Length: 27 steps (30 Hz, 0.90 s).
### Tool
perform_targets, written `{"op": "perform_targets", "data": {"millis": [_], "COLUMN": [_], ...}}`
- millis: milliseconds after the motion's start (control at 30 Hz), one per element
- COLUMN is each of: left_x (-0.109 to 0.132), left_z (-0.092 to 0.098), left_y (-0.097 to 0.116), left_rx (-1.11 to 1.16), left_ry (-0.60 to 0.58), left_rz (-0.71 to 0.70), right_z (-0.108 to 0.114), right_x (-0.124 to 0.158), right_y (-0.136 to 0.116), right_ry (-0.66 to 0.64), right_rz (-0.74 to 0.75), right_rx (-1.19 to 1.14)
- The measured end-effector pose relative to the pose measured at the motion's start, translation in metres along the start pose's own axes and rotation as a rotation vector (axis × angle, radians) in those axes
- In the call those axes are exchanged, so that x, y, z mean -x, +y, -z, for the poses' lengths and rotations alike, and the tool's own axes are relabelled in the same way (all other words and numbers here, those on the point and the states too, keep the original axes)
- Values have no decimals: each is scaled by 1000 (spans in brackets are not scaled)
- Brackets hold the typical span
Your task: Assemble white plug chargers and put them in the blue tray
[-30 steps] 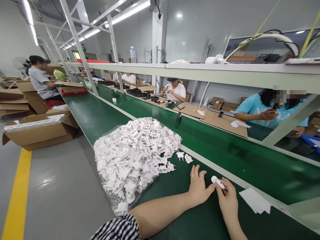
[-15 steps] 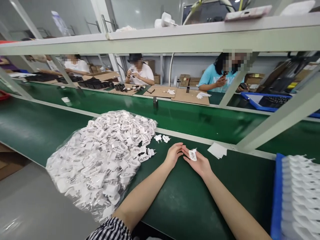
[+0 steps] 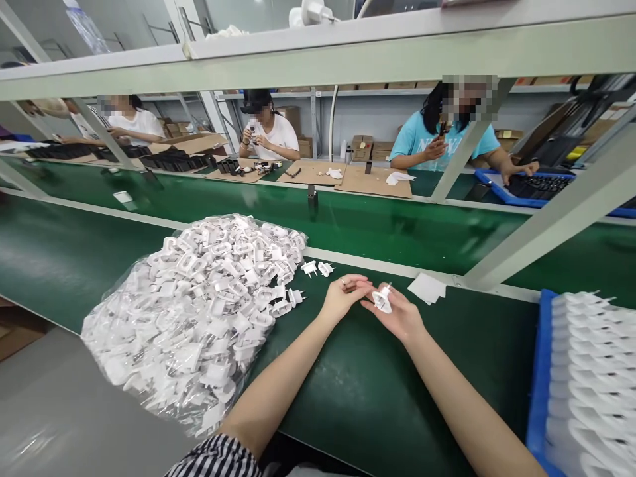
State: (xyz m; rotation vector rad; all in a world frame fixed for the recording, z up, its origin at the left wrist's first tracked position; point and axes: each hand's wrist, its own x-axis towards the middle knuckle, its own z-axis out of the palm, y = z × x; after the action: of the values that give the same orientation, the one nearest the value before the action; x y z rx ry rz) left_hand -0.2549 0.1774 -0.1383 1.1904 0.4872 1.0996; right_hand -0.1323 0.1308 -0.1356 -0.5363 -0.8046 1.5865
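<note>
Over green worktop (image 3: 342, 391) | right hand (image 3: 401, 319): white plug (image 3: 382, 301) | left hand (image 3: 342, 296): beside

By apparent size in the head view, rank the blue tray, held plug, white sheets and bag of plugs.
1. Bag of white plugs
2. Blue tray, cut off by the frame
3. White sheets
4. White plug in the right hand

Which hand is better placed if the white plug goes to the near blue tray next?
Probably the right hand: it holds the white plug and is nearer the blue tray. The left hand is farther off, toward the bag of plugs.
</note>
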Motion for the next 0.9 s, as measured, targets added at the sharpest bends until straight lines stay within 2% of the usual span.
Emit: {"op": "perform_targets", "data": {"millis": [100,200,267,367,600,667,733,800,900], "left_x": [16,36,48,60,70,69,66,62,57], "left_z": [-14,-24,-27,-28,-31,-28,-20,-10,7], "left_y": [52,100,118,127,128,132,137,139,140], "left_rx": [-129,-168,-152,-161,-210,-281,-362,-431,-509], "left_ry": [-83,-219,-285,-307,-249,-228,-188,-59,288], "left_rz": [-225,-381,-434,-487,-418,-380,-326,-331,-544], "right_z": [-46,-87,-103,-111,-111,-109,-103,-91,-67], "right_x": [19,41,52,59,62,61,55,41,13], "right_y": [-32,-55,-61,-60,-59,-60,-57,-49,-25], "right_ry": [-288,-469,-547,-603,-590,-555,-466,-321,-106], "right_rz": [72,126,114,101,84,89,88,57,-56], "right_rx": [157,243,255,253,275,306,423,647,1038]}}
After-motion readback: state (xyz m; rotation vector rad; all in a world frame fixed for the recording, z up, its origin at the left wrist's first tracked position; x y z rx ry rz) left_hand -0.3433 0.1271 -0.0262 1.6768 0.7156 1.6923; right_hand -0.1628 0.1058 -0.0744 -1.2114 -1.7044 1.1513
